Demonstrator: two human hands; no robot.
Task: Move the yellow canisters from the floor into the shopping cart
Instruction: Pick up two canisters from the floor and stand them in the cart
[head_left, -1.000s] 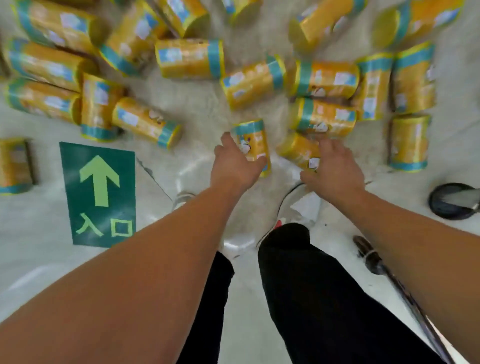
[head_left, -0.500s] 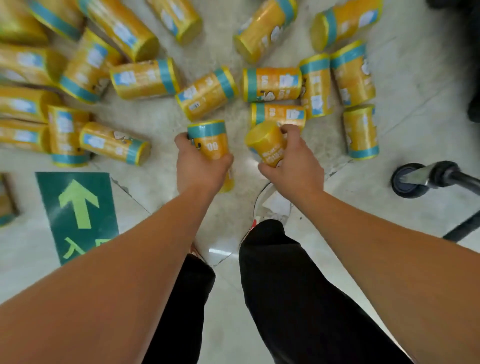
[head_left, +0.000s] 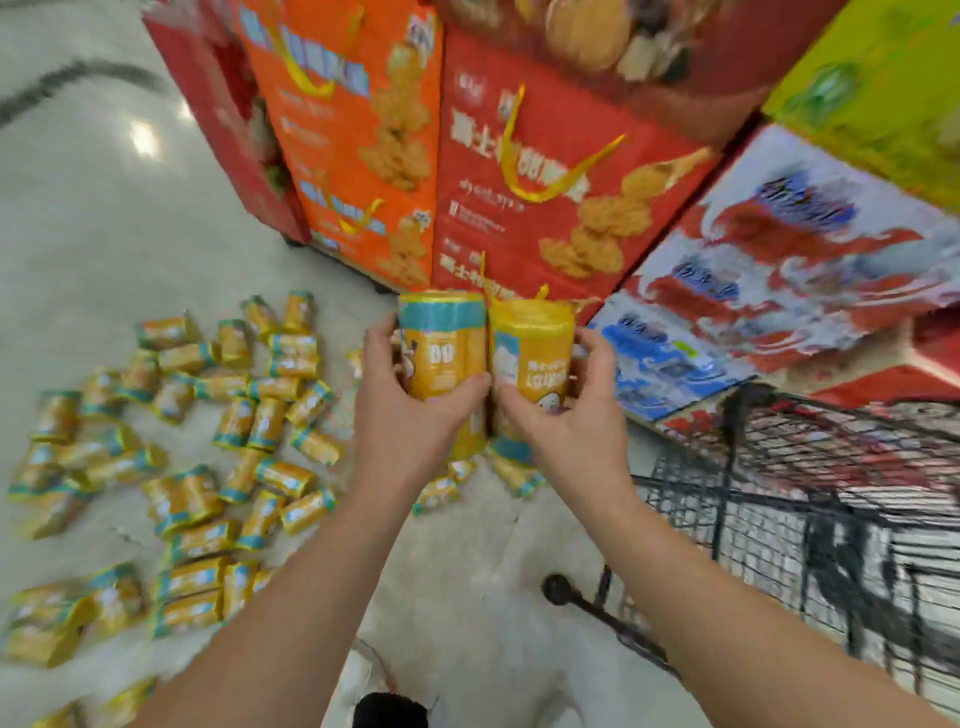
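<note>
Your left grip (head_left: 410, 415) and right grip (head_left: 571, 431) each clasp a yellow canister (head_left: 441, 358) (the two touching), so swinging to the shopping cart (head_left: 779, 467) at four o'clock may clip its rim.

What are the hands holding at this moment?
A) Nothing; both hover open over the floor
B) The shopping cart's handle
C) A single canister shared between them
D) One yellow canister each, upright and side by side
D: the left hand grips one yellow canister and the right hand grips a second canister, both upright and side by side.
</note>
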